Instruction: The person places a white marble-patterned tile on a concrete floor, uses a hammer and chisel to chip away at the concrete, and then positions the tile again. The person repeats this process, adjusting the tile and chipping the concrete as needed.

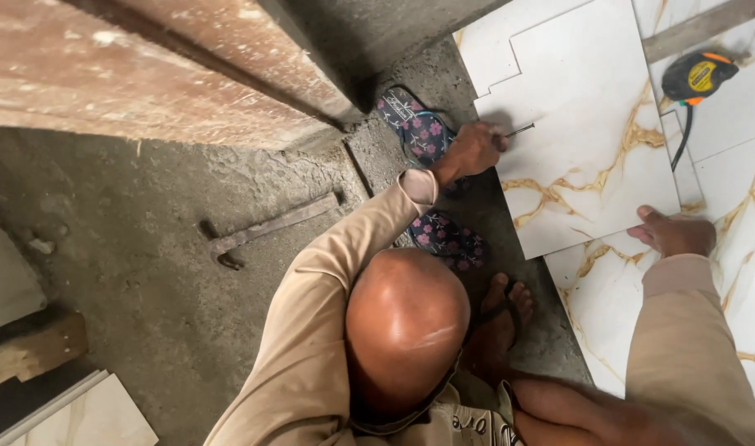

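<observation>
Left hand (474, 149): closed on a thin metal scriber (519, 130), its tip on the tile.
Right hand (675, 234): fairly flat, gripping nothing, pressing the tile's lower right corner.
Notched tile (584, 124): upper right of frame; glossy white with gold veins.
Risk: the point likely skids if the tile shifts.
Nearby: tape measure (698, 76), flowered sandals (423, 132).

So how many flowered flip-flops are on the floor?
2. One flip-flop lies by the wooden door, behind the left hand gripping a nail; the other sits beside the sandalled foot. None seem hidden.
</observation>
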